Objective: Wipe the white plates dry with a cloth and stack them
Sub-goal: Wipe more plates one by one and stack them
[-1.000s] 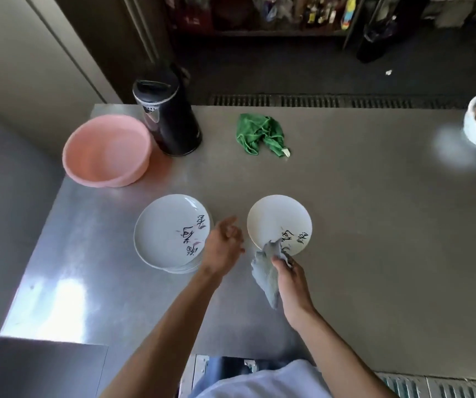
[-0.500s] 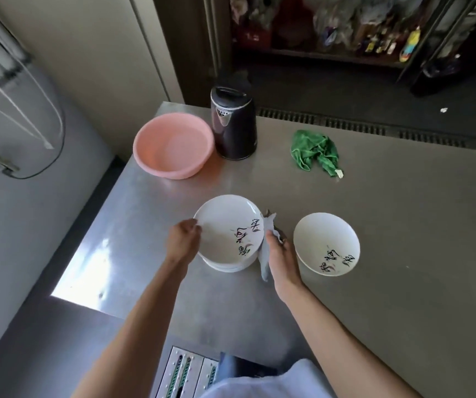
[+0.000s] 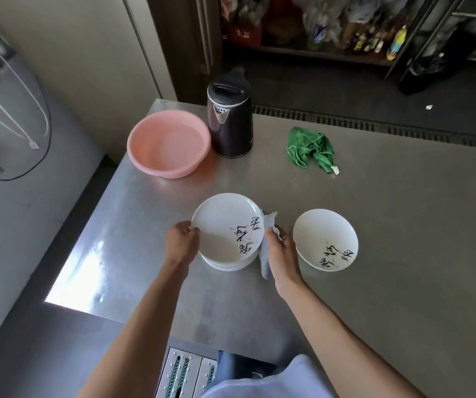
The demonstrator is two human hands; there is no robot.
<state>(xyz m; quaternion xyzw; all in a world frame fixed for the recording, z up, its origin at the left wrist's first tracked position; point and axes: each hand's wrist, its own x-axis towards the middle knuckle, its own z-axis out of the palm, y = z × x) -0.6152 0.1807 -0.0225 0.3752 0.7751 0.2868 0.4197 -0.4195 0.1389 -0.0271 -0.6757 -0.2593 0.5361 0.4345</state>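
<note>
Fingers of your left hand (image 3: 181, 242) curl on the plate stack (image 3: 225, 225) rim; right hand (image 3: 281, 254) pinches grey cloth (image 3: 264, 264) w/ curled fingers, btw stack & single plate (image 3: 325, 239).

This looks like a working kitchen, perhaps a restaurant's back room. A brushed steel surface (image 3: 374, 254) carries stacked white plates (image 3: 225, 231), a pink wash basin (image 3: 167, 143), a black electric kettle (image 3: 231, 124) and a green rag (image 3: 310, 147). A long drain grating (image 3: 374, 126) runs along the dark floor behind, and a shelf (image 3: 331, 54) beyond holds blurred items that seem to be bottles.
</note>
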